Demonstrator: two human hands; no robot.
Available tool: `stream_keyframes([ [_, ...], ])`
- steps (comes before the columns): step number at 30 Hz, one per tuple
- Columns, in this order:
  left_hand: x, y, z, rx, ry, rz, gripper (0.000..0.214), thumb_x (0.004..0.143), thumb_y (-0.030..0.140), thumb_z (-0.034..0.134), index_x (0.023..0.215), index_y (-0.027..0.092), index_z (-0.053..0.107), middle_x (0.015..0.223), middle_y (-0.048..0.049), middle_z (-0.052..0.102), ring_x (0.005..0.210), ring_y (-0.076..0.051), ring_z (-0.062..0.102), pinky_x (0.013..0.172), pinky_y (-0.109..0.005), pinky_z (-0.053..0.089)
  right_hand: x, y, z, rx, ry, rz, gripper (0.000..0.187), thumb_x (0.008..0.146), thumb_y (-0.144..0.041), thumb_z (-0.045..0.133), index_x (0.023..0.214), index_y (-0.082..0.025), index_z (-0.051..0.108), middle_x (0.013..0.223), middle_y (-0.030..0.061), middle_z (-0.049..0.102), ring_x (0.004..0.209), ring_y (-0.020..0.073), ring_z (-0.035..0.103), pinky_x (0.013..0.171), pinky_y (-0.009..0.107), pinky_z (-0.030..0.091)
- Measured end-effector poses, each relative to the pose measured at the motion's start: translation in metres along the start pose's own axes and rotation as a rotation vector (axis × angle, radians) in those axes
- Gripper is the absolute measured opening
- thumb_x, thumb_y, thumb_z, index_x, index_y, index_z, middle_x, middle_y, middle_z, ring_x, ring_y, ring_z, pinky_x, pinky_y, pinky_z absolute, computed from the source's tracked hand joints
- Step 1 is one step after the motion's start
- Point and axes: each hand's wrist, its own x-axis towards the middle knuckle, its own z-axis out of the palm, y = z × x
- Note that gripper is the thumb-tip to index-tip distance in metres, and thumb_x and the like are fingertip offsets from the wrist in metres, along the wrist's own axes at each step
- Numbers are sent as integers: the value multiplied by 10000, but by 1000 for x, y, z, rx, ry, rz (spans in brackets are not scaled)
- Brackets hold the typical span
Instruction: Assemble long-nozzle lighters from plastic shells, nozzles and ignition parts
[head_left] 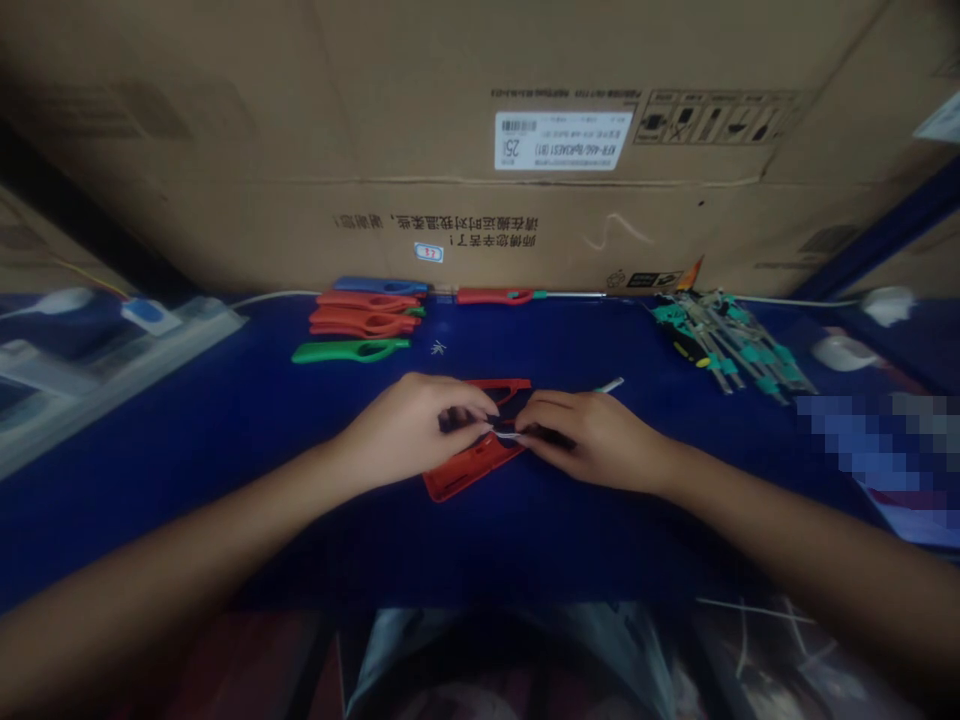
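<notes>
At the middle of the blue tabletop, my left hand [420, 430] and my right hand [607, 440] work close together, fingertips pinched. Between them runs a thin white wire [505, 435], with a dark part partly hidden by the left fingers. Just below lies one red lighter casing half [469, 472], hollow side up, under the left fingers. Another red casing half [504, 384] with a handle loop shows behind the hands. Past my right knuckles pokes a metal tube end [612, 385] with a bit of teal; the rest is hidden by the hand.
Blue, red and green lighter casings [365, 321] are stacked at back left, beside small metal bits [438, 348]. A red lighter [495, 296] with a metal rod lies along the cardboard wall [300, 120]. Several teal-ended metal rods [739, 340] and a black-yellow tool [690, 350] are at back right.
</notes>
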Motion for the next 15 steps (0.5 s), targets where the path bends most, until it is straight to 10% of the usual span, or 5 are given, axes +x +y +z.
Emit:
stream_keyframes([
  [15,-3,-2,5,-63,-110,-105,153,810,176,722,953,194,770,762,0,758,587,-101,652,549,-181,492,-3,6,-7,12,-25,-2,101,1011,-261,451,994,-191,522,820,3,619,606,102,519,586,246,360],
])
